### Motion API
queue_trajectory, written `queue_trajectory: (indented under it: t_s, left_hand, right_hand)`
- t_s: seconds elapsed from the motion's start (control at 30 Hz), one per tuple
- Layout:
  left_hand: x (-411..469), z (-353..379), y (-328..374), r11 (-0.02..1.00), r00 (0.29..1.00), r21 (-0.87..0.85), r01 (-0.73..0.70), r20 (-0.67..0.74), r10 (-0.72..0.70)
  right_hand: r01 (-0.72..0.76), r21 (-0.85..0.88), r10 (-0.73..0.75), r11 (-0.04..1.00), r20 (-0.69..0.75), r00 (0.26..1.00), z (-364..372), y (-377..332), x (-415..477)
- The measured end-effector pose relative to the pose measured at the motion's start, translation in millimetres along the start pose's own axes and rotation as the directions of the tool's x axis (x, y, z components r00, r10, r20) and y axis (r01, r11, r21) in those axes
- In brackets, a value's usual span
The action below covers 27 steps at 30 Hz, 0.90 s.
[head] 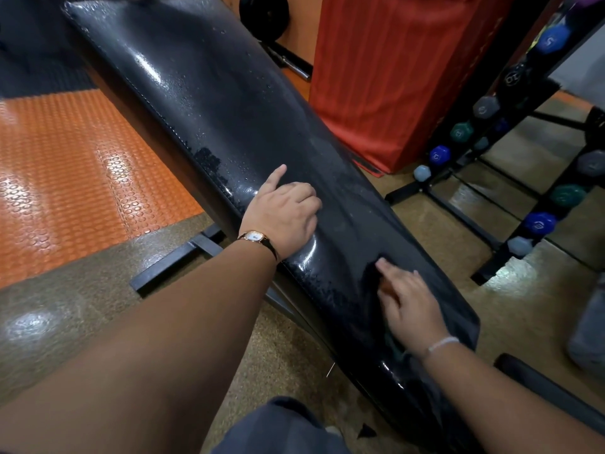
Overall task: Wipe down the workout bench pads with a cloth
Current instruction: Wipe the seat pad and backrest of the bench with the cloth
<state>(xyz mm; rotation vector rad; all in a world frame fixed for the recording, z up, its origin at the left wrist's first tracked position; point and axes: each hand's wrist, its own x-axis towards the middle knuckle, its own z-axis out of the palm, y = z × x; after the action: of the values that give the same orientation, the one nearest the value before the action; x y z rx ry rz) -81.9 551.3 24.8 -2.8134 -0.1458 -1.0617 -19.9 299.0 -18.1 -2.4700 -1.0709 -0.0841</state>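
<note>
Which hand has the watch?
The left hand, gold watch on its wrist, resting farther up the pad. The right hand wears only a thin pale bracelet.
</note>
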Motion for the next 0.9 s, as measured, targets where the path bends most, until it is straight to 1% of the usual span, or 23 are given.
queue_trajectory:
  t_s: [0.07, 0.1, 0.13, 0.17, 0.2, 0.27, 0.33, 0.37, 0.4, 0.43, 0.47, 0.5, 0.53, 0.57, 0.6, 0.63, 0.7, 0.73, 0.77, 0.8, 0.83, 0.87, 0.9]
  left_hand:
    - [0, 0, 0, 1.000, 1.000, 0.001, 0.007, 0.002, -0.007]
    - [0, -1, 1, 1.000, 1.000, 0.002, 0.008, 0.000, -0.008]
    - [0, -1, 1, 1.000, 1.000, 0.004, 0.007, -0.002, -0.007]
    - [0, -2, 2, 1.000, 1.000, 0.005, 0.006, -0.003, -0.006]
    - [0, -2, 2, 1.000, 1.000, 0.004, 0.006, -0.005, -0.006]
    - [0, -3, 2, 1.000, 1.000, -0.001, 0.003, -0.007, -0.003]
    - [0, -3, 2, 1.000, 1.000, -0.005, -0.003, -0.008, 0.003]
    - [0, -3, 2, 1.000, 1.000, -0.003, -0.002, -0.012, 0.002]
    - [1, -3, 2, 1.000, 1.000, 0.000, 0.002, -0.011, -0.002]
    - [1, -3, 2, 1.000, 1.000, 0.001, 0.007, -0.005, -0.007]
    - [0, -2, 1, 1.000, 1.000, 0.001, 0.010, 0.002, -0.010]
    - [0, -2, 2, 1.000, 1.000, 0.001, 0.012, 0.002, -0.012]
    - [0, -2, 2, 1.000, 1.000, 0.003, 0.013, -0.001, -0.013]
    - [1, -2, 2, 1.000, 1.000, 0.005, 0.010, -0.005, -0.010]
    - [1, -2, 2, 1.000, 1.000, 0.005, 0.008, -0.009, -0.008]
    - [1, -2, 2, 1.000, 1.000, 0.004, 0.006, -0.014, -0.006]
    - [1, -2, 2, 1.000, 1.000, -0.004, 0.008, -0.014, -0.008]
    - [1, -2, 1, 1.000, 1.000, -0.006, 0.008, -0.007, -0.008]
    - [1, -2, 1, 1.000, 1.000, -0.006, 0.009, 0.000, -0.009]
    - [0, -2, 1, 1.000, 1.000, -0.003, 0.010, 0.006, -0.010]
    - [0, -2, 1, 1.000, 1.000, 0.001, 0.010, 0.009, -0.010]
    - [0, -2, 1, 1.000, 1.000, 0.002, 0.011, 0.014, -0.011]
    - [0, -2, 1, 1.000, 1.000, 0.003, 0.012, 0.017, -0.013]
  right_hand:
    - [-0.256, 0.068, 0.258, 0.964, -0.017, 0.966, -5, -1, 26]
    - [-0.305, 0.067, 0.307, 0.950, -0.025, 0.951, -5, -7, 35]
    - [-0.289, 0.059, 0.291, 0.955, -0.021, 0.957, -4, -16, 39]
    - [-0.215, 0.063, 0.216, 0.975, -0.010, 0.976, -4, -28, 37]
    - [-0.091, 0.067, 0.091, 0.994, -0.001, 0.996, -1, -36, 29]
    - [0.134, 0.064, -0.136, 0.989, 0.031, 0.990, 7, -35, 3]
    - [0.227, 0.028, -0.228, 0.974, 0.065, 0.971, 10, -15, -7]
    - [0.198, 0.005, -0.198, 0.980, 0.058, 0.979, 8, -4, -2]
    - [0.117, 0.001, -0.117, 0.993, 0.021, 0.993, 6, 3, 7]
    - [-0.021, 0.025, 0.022, 0.999, -0.014, 1.000, 4, 6, 20]
    - [-0.186, 0.074, 0.189, 0.980, -0.035, 0.981, 2, 4, 35]
    - [-0.320, 0.119, 0.328, 0.940, -0.055, 0.943, 1, -1, 48]
    - [-0.392, 0.135, 0.402, 0.910, -0.064, 0.913, 1, -8, 57]
    - [-0.377, 0.127, 0.389, 0.917, -0.083, 0.918, 1, -18, 62]
    - [-0.289, 0.126, 0.303, 0.949, -0.114, 0.946, 3, -27, 61]
    - [-0.152, 0.125, 0.169, 0.980, -0.136, 0.976, 7, -34, 53]
    - [0.072, 0.091, -0.060, 0.993, -0.129, 0.990, 17, -32, 28]
    - [0.137, 0.058, -0.130, 0.989, -0.103, 0.986, 18, -24, 19]
    - [0.150, 0.027, -0.148, 0.988, -0.071, 0.986, 16, -12, 16]
    - [0.093, 0.011, -0.092, 0.996, -0.054, 0.994, 13, 0, 19]
    - [-0.031, 0.022, 0.032, 0.999, -0.049, 0.998, 8, 10, 27]
    - [-0.197, 0.039, 0.198, 0.980, -0.037, 0.980, 5, 17, 40]
    - [-0.351, 0.062, 0.353, 0.934, -0.028, 0.935, 3, 19, 56]
